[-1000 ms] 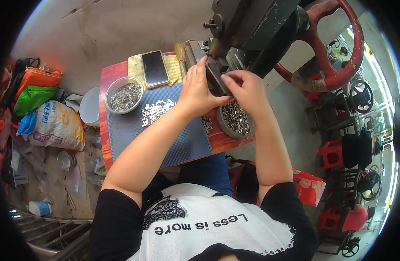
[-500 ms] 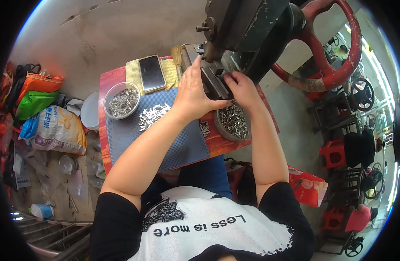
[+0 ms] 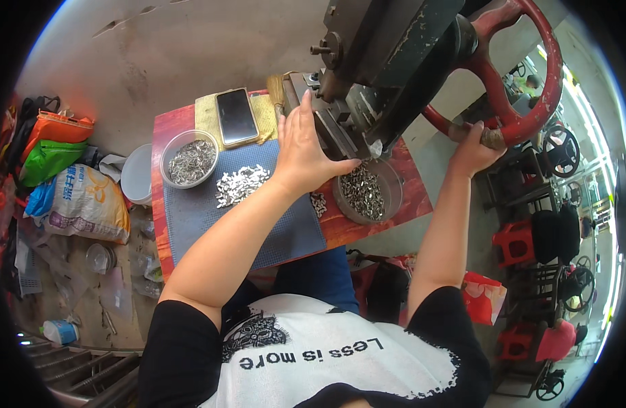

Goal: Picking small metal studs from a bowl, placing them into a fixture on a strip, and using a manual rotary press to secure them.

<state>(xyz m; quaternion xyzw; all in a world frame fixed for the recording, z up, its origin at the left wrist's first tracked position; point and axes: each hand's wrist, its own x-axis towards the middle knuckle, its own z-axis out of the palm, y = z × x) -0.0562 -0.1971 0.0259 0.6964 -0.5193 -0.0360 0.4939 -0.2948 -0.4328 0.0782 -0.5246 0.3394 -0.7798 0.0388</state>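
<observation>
My left hand (image 3: pixel 301 151) is at the near left side of a dark hand press (image 3: pixel 408 47), fingers stretched up and thumb spread to the right. It lies against or just beside the metal fixture (image 3: pixel 337 132) at the base of the press; whether it holds a small part there is hidden. My right hand (image 3: pixel 473 154) grips the lower rim of the press's red handwheel (image 3: pixel 546 88), at a worn, wrapped stretch. Just below my left thumb is a clear round tub (image 3: pixel 397 194) of small metal pieces. A pile of small white pieces (image 3: pixel 241 185) lies left of my left wrist.
On the blue mat (image 3: pixel 190 231) stands a bowl of thin metal parts (image 3: pixel 190 162). A phone (image 3: pixel 237 117) lies on a yellow cloth (image 3: pixel 207 112), with a brush (image 3: pixel 276 92) beside it. Sacks and bags (image 3: pixel 88 204) fill the left floor. Red stools (image 3: pixel 514 241) and more presses stand right.
My right hand has left the fixture and moved right onto the handwheel, closing around its rim. My left hand has stayed nearly in place. More of the tub of metal pieces shows.
</observation>
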